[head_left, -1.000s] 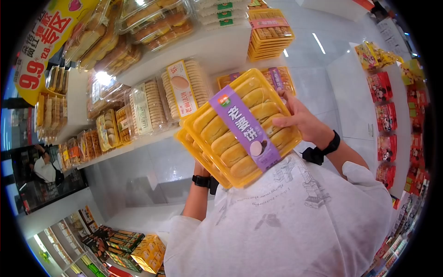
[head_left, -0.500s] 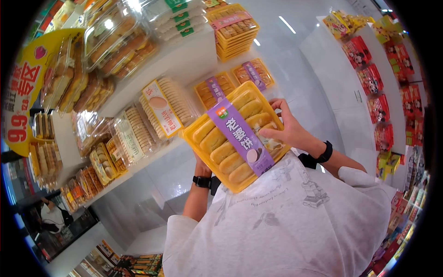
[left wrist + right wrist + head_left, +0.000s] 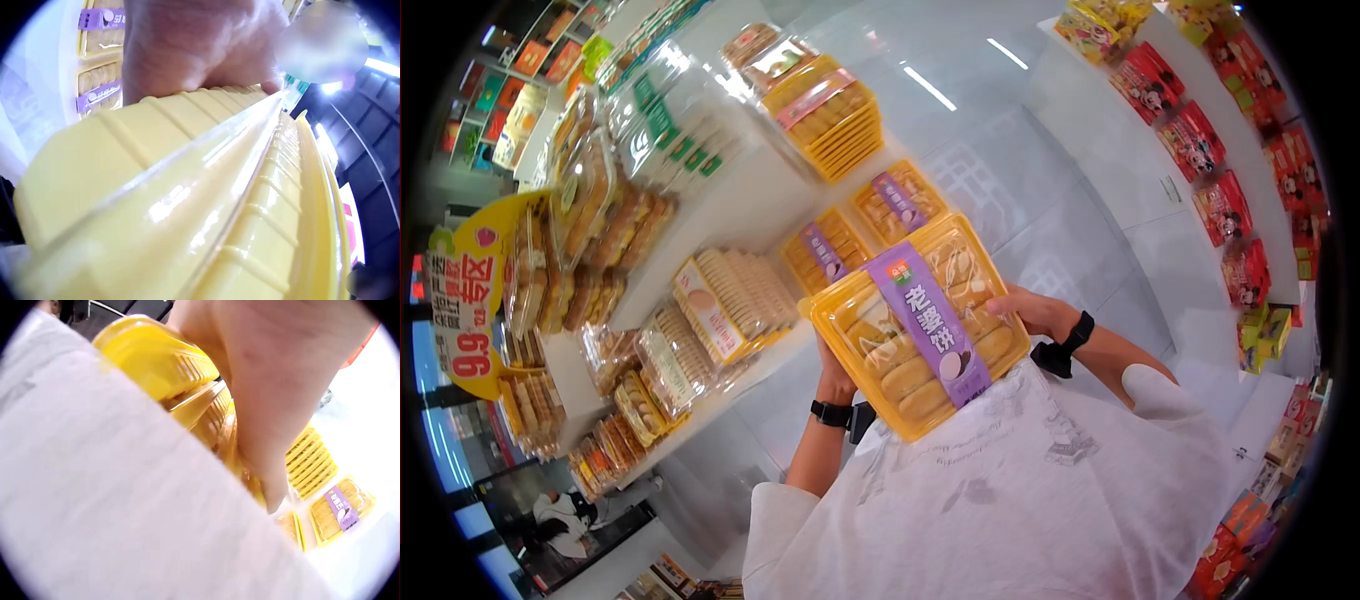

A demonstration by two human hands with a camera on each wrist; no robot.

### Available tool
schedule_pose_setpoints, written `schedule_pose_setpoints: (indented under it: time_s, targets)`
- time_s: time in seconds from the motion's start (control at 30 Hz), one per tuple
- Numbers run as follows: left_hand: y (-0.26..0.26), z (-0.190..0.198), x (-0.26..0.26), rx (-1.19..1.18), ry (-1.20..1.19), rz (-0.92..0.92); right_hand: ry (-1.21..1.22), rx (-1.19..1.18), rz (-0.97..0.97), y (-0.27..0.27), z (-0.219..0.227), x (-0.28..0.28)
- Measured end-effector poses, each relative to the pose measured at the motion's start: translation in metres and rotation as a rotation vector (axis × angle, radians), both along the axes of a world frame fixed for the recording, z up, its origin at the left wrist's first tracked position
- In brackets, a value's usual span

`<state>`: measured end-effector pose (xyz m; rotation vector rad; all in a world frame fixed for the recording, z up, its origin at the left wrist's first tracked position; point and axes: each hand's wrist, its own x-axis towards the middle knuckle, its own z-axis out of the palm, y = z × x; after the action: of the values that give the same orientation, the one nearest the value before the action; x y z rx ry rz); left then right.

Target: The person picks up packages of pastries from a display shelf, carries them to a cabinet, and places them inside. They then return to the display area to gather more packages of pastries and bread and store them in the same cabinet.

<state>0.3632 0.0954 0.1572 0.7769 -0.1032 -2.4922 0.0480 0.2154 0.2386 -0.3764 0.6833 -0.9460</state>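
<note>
A yellow tray of pastries point(image 3: 875, 345) with a purple label point(image 3: 930, 325) is held in front of the shirt, its clear top facing up. At its left side the left hand point(image 3: 835, 375) grips it, the fingers hidden beneath. The right hand point(image 3: 1040, 312) holds the right edge with the thumb at the rim. Ridged yellow walls of stacked trays point(image 3: 150, 137) press against the left hand point(image 3: 206, 44) in the left wrist view. In the right wrist view the right hand point(image 3: 275, 375) is wrapped round the side of the yellow trays point(image 3: 156, 359).
Two purple-labelled trays point(image 3: 897, 203) lie on the white shelf beyond, near a stack of yellow trays point(image 3: 825, 115). Packed biscuits point(image 3: 735, 300) and a yellow price sign point(image 3: 470, 300) are at left. Red packets point(image 3: 1190, 140) line a shelf at right; grey floor point(image 3: 1040, 200) lies between.
The head view has turned, so shelf goods sit lower and further left, with both shelf trays uncovered. The right thumb has moved from the held tray's top towards its edge.
</note>
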Motion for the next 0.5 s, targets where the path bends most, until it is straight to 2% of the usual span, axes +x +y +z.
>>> schedule_pose_setpoints:
  time_s: [0.07, 0.17, 0.23, 0.3, 0.33, 0.37, 0.43, 0.47, 0.5]
  targets:
    - [0.004, 0.003, -0.038, -0.021, 0.069, -0.067, 0.015, -0.019, -0.057, 0.021, -0.001, -0.032]
    - [0.014, 0.035, -0.109, -0.042, 0.086, -0.139, 0.048, -0.034, -0.172, 0.053, 0.016, -0.078]
    - [0.011, 0.038, -0.154, -0.060, 0.111, -0.250, 0.000, 0.010, -0.253, 0.077, 0.016, -0.110]
    - [0.016, 0.054, -0.194, -0.217, -0.064, -0.322, 0.017, -0.019, -0.323, 0.098, 0.022, -0.139]
    - [0.018, 0.083, -0.218, -0.290, -0.117, -0.405, 0.024, -0.016, -0.364, 0.108, 0.026, -0.154]
    - [0.018, 0.083, -0.230, -0.288, -0.112, -0.410, 0.031, -0.012, -0.402, 0.115, 0.030, -0.167]
    - [0.013, 0.089, -0.256, -0.213, 0.070, -0.485, 0.030, -0.023, -0.470, 0.127, 0.029, -0.189]
    - [0.012, 0.092, -0.269, -0.316, 0.026, -0.521, 0.024, -0.028, -0.532, 0.131, 0.028, -0.197]
    - [0.010, 0.097, -0.282, -0.317, 0.029, -0.526, 0.026, -0.029, -0.537, 0.133, 0.029, -0.205]
